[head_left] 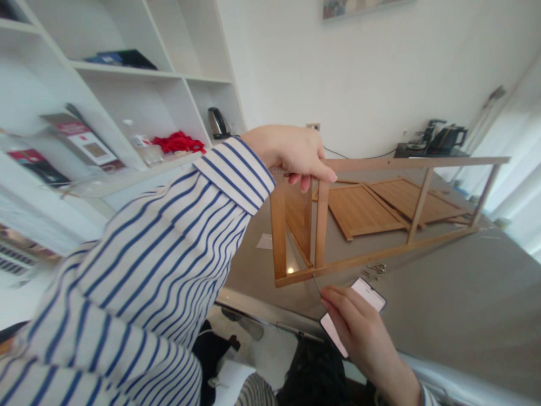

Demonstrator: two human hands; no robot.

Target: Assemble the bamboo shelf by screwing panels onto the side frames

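My left hand [291,152], in a blue-striped sleeve, is closed around the top rail of a wooden ladder-like frame [380,254] and holds it on edge above the grey table [456,304]. Below the frame's near end, my right hand [359,332] pinches a thin metal rod [316,282] whose tip touches the frame's bottom rail. A phone with a lit white screen [372,296] lies on the table partly under this hand.
Two flat wooden panels [359,211] lie on the table behind the frame, with small screws [376,269] and a paper slip [265,241] nearby. Black kettles [443,138] stand at the far end. White shelves [139,101] on the left hold a kettle [217,123] and red cloth [177,142].
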